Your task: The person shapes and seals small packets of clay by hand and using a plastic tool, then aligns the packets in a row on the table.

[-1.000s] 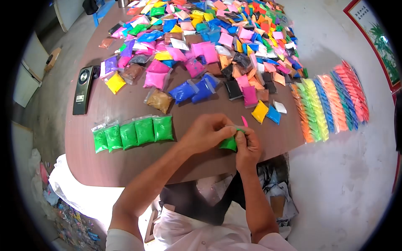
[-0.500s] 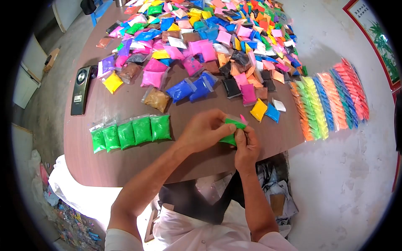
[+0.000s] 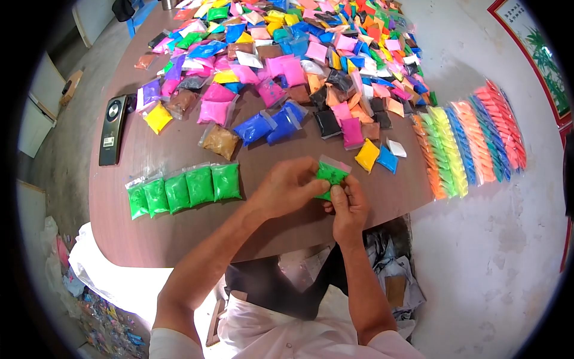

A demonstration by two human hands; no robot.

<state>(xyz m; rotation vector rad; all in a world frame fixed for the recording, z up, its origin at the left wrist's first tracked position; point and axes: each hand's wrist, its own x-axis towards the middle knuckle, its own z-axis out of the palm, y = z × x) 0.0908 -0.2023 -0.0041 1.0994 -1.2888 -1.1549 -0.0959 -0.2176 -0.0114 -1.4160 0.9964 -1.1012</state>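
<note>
Between my two hands, above the near part of the table, is a small clear bag with bright green filling (image 3: pixel 332 172). My left hand (image 3: pixel 291 186) pinches its left side, thumb in front. From the right and below, my right hand (image 3: pixel 349 206) grips the bag with thumb and fingers; parts of its lower end are hidden behind them. To the left, a row of several similar green bags (image 3: pixel 189 186) lies on the table, overlapping edge to edge. Beyond my hands rest two blue bags (image 3: pixel 272 125) and a brown one (image 3: pixel 220 142).
A large heap of small bags in many colours (image 3: pixel 293 51) covers the far side of the brown table (image 3: pixel 179 239). A dark phone-like device (image 3: pixel 113 131) lies at the left edge. At the right lie long packs of coloured pieces (image 3: pixel 469 143) by the wall.
The green bag has turned so that its broad face shows more fully between my fingers. My hands have barely moved, and the view has shifted slightly.
</note>
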